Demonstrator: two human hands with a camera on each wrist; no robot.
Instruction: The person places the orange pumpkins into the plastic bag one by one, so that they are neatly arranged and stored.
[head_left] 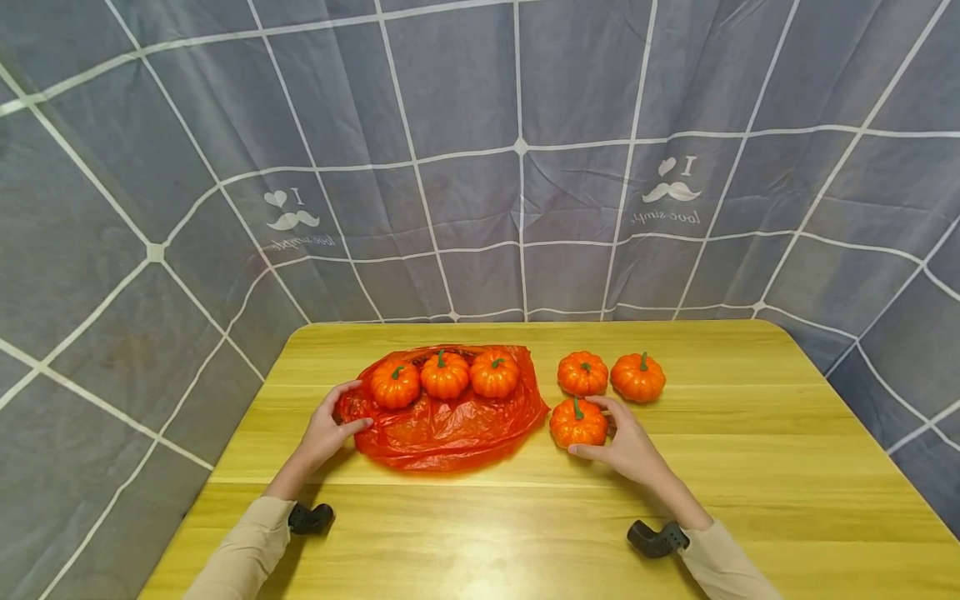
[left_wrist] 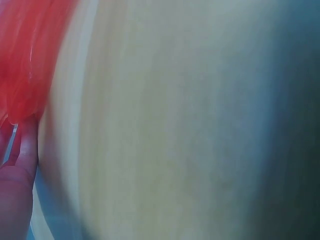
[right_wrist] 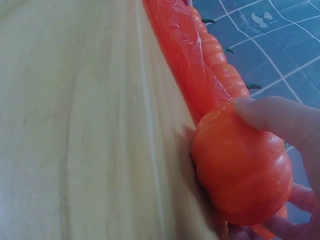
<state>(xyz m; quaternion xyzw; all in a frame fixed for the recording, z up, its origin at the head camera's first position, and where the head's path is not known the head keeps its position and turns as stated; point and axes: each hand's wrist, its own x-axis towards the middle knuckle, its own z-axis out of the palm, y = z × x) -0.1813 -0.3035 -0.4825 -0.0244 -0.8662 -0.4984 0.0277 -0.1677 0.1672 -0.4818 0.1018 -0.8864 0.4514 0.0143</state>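
Thumb and fingers curved apart around its sides, a person's right hand (head_left: 628, 446) grips an orange pumpkin (head_left: 577, 427) just beside the right end of a red plastic bag (head_left: 450, 437); whether the pumpkin touches the wood cannot be told. The left hand (head_left: 324, 429) curves around the bag's left end, thumb spread from the forefinger, though how tightly the fingertips pinch the plastic cannot be told. Both forearms reach in from the near edge in beige sleeves (head_left: 243, 550), slanting inward, with a black bracket (head_left: 656, 540) at the right wrist and a matching one at the left. Three pumpkins (head_left: 446, 377) with green stems sit in a row along the bag's far side, while two more (head_left: 637, 379) rest side by side just behind the gripped one. All sit on a wood-grain table (head_left: 480, 533) before a gray-blue curtain (head_left: 465, 100) ruled with white lines, where two white prints (head_left: 671, 190) appear in mirror writing: an "I," a heart and a mustache above the words "love simple," the right-hand print's last letters hard to read.
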